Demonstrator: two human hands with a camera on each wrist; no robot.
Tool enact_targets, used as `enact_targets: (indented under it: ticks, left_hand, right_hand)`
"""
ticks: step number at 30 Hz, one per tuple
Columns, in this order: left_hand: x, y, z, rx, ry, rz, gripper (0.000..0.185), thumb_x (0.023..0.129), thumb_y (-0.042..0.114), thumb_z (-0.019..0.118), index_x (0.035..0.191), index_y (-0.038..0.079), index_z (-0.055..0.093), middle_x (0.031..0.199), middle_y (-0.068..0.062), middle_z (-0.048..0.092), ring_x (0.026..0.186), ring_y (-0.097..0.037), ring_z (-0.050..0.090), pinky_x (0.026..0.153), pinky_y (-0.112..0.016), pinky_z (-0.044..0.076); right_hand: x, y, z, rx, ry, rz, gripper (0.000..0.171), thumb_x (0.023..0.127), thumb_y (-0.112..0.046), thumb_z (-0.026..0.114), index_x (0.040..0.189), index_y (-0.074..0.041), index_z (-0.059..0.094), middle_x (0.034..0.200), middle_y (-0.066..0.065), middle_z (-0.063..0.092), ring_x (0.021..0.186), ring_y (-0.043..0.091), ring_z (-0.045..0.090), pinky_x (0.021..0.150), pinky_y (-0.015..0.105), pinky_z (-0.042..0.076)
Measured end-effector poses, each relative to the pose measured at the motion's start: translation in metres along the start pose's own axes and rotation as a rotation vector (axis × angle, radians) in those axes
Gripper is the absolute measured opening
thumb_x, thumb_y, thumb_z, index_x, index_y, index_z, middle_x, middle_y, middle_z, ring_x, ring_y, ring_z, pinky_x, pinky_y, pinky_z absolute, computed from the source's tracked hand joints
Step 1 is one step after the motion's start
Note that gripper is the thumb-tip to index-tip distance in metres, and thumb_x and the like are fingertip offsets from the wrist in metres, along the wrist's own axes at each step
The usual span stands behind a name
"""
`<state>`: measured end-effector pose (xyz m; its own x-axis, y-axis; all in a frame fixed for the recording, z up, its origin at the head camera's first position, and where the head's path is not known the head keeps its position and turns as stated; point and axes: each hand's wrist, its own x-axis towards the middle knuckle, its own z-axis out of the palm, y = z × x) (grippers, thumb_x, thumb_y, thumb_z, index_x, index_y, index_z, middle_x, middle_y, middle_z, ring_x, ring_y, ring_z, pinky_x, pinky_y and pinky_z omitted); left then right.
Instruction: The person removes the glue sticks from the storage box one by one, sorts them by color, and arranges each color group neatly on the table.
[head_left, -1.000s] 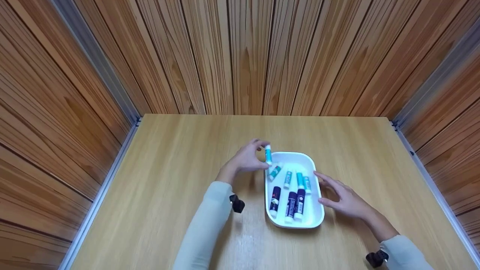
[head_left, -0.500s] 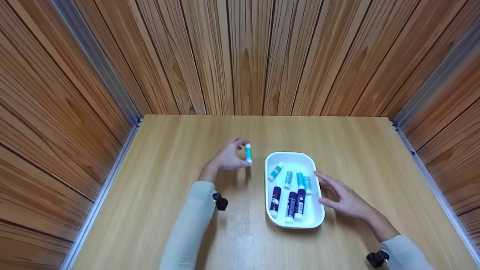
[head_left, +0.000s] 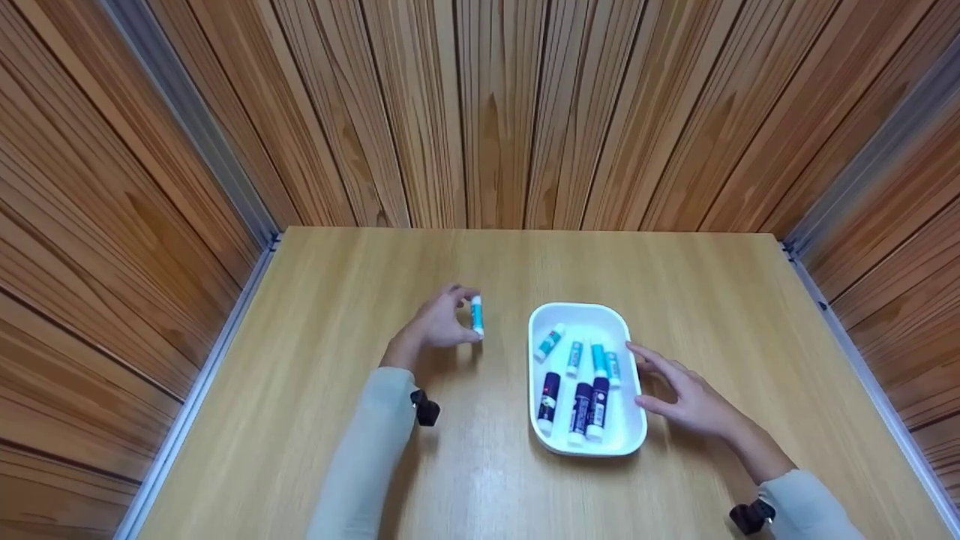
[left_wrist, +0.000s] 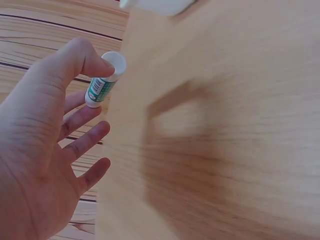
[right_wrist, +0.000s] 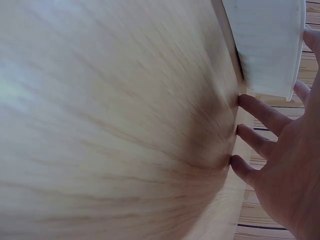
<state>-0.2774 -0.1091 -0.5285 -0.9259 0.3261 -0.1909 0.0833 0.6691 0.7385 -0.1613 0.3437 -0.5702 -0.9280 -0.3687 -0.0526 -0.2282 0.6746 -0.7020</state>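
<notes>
Teal-and-white tube (head_left: 476,316): pinched upright between my left hand's (head_left: 437,326) thumb and forefinger, long axis vertical, above the table (head_left: 337,315), at nine o'clock from the white tray (head_left: 626,439).
Left fingers (left_wrist: 85,141): the other three hung loose.
Right hand (head_left: 694,401): fingers relaxed and spread, resting at the tray's three o'clock rim.
Tray contents: seven tubes (head_left: 574,394) lay flat.
Nearer hand: my left.

Your surface (head_left: 345,315) is light wood-grain laminate, glossy toward the near edge. Wood-plank walls (head_left: 495,112) box it in on three sides, boards running vertically at the back. Grey metal rails (head_left: 225,330) line the left and right edges where wall meets surface. Wrist views show blurred grain only.
</notes>
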Motion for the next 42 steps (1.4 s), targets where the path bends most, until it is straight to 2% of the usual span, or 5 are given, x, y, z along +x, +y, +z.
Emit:
enact_targets:
  ticks: [2,6,13,24,42]
  left_hand:
    - [0.000,-0.005,0.002,0.009,-0.003,-0.010,0.082,0.095,0.022,0.089,0.168,0.021,0.052,0.177,-0.013,0.041,0.157,-0.038,0.051,0.130,-0.063,0.048]
    - [-0.002,-0.015,0.006,0.032,0.002,-0.017,0.082,0.094,0.023,0.090,0.167,0.020,0.053,0.175,-0.013,0.043,0.153,-0.037,0.052,0.132,-0.061,0.046]
    - [-0.004,-0.032,0.009,0.040,0.009,-0.042,0.084,0.093,0.021,0.092,0.168,0.020,0.053,0.186,-0.017,0.029,0.173,-0.043,0.030,0.142,-0.064,0.028]
    - [-0.005,-0.043,0.005,0.078,-0.006,-0.065,0.089,0.092,0.020,0.092,0.170,0.022,0.050,0.182,-0.013,0.037,0.165,-0.038,0.038,0.141,-0.061,0.033]
    - [-0.008,-0.047,0.004,0.074,-0.031,-0.085,0.089,0.097,0.017,0.089,0.174,0.028,0.045,0.180,-0.007,0.041,0.163,-0.035,0.038,0.140,-0.062,0.033]
  right_hand:
    - [0.000,0.000,0.000,-0.001,0.000,-0.002,0.086,0.107,-0.044,0.076,0.179,-0.032,0.030,0.180,0.018,0.045,0.159,0.051,0.053,0.127,0.085,0.034]
    - [0.000,0.001,0.001,-0.004,0.001,0.001,0.086,0.107,-0.044,0.075,0.179,-0.033,0.030,0.180,0.017,0.044,0.159,0.051,0.052,0.127,0.086,0.034]
    - [0.000,0.002,0.001,0.005,0.001,0.006,0.085,0.108,-0.044,0.076,0.179,-0.035,0.029,0.180,0.017,0.044,0.159,0.051,0.053,0.127,0.086,0.032]
    - [-0.001,0.000,-0.001,0.006,0.002,-0.013,0.085,0.107,-0.041,0.076,0.179,-0.030,0.031,0.179,0.018,0.047,0.158,0.051,0.053,0.127,0.086,0.032]
    - [-0.001,0.001,0.000,0.007,0.008,-0.037,0.085,0.108,-0.038,0.076,0.179,-0.028,0.031,0.180,0.018,0.044,0.157,0.052,0.054,0.126,0.086,0.034]
